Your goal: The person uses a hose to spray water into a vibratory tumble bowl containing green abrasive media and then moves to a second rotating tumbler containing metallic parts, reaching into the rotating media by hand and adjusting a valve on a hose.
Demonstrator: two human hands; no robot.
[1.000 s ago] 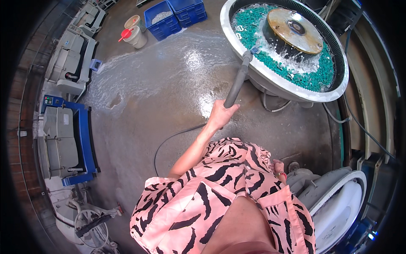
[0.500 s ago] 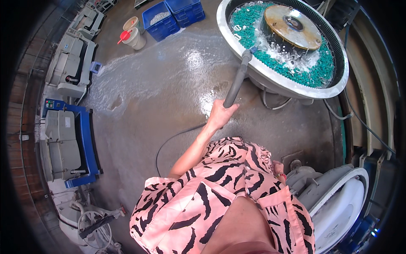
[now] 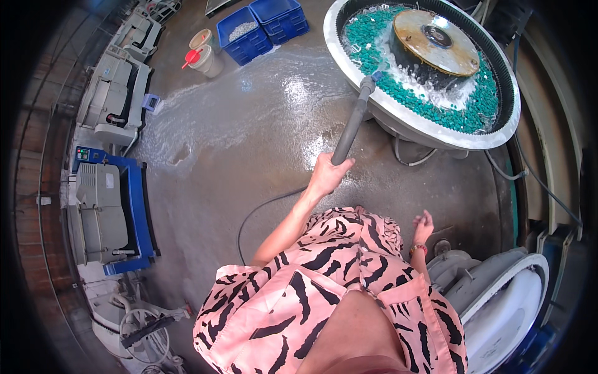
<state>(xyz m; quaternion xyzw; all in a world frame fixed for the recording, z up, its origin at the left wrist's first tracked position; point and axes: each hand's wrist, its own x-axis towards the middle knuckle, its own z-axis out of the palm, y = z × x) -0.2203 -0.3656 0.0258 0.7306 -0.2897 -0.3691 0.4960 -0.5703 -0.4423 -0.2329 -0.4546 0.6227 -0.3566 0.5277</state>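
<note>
The left hand (image 3: 329, 174) is clamped around the lower end of a grey wand (image 3: 352, 128), which slants up to the near-left edge of the large round tub (image 3: 405, 115), its blue-tipped end over the rim; whether it touches there cannot be told. Inside the tub, green pieces (image 3: 374, 59) ring a raised, rust-stained disc (image 3: 420, 34), with white splashing water (image 3: 443, 96) at the disc's near side. The right hand (image 3: 423, 228), on the person's side of the tub, hangs with its fingers slightly apart, a red bracelet (image 3: 418, 249) at the wrist. Left of the tub, two blue crates (image 3: 252, 51) stand together, one containing whitish pieces (image 3: 242, 30); farther left is a pale bucket (image 3: 210, 65) with a red scoop (image 3: 192, 57).
</note>
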